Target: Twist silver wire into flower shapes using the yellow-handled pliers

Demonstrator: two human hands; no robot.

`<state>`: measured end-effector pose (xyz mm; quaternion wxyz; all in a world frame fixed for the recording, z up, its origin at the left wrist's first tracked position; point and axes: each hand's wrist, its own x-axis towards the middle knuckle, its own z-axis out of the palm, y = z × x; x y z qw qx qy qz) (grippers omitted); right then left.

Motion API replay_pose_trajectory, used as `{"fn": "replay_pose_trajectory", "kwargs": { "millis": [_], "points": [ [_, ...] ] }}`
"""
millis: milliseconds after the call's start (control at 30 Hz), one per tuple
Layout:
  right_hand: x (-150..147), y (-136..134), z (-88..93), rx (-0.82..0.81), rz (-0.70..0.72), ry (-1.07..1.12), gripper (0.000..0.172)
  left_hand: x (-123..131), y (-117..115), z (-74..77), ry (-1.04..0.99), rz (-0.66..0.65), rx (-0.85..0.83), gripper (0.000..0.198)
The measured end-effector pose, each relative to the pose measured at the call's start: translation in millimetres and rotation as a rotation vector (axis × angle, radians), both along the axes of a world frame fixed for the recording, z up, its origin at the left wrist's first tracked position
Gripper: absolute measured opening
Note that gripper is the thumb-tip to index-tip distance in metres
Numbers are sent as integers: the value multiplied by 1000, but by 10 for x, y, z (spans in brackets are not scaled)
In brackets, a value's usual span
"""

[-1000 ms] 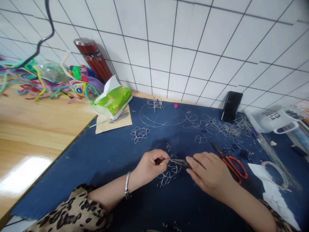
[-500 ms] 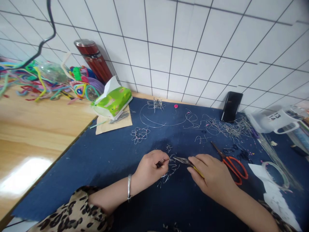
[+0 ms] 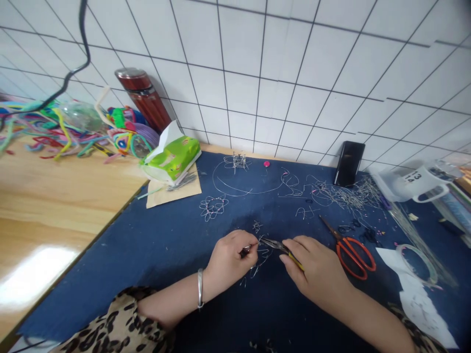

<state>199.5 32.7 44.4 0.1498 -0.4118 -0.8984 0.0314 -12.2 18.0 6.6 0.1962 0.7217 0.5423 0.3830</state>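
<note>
"What are the hands doing?"
"The left hand [image 3: 231,257] pinches a thin silver wire piece with bent loops [image 3: 265,253] between thumb and forefinger, above the dark blue tabletop [image 3: 165,245]. The right hand [image 3: 316,264] is curled around metal pliers with yellow handles [image 3: 274,244], their tips just beside the left fingertips."
"And past them?"
"Orange-handled metal scissors [image 3: 355,256] lie to the right."
"Any containers?"
"Farther back on the right is a whitish translucent jug [image 3: 393,184] with black numbers; I can't tell what it holds. On the left, a bright green soft pack [image 3: 174,163] has a white tissue [image 3: 167,137] poking out."
"Farthest?"
"A red cylindrical flask [image 3: 149,100] by the white tiled wall [image 3: 243,88], contents hidden."
</note>
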Motion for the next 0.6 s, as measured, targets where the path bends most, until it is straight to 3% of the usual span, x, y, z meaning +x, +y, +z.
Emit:
{"fn": "replay_pose_trajectory", "kwargs": {
  "millis": [600],
  "points": [
    [4, -3, -40, 44, 15, -43, 25, -9, 10, -19, -10, 1, -33, 15]
  ]
}}
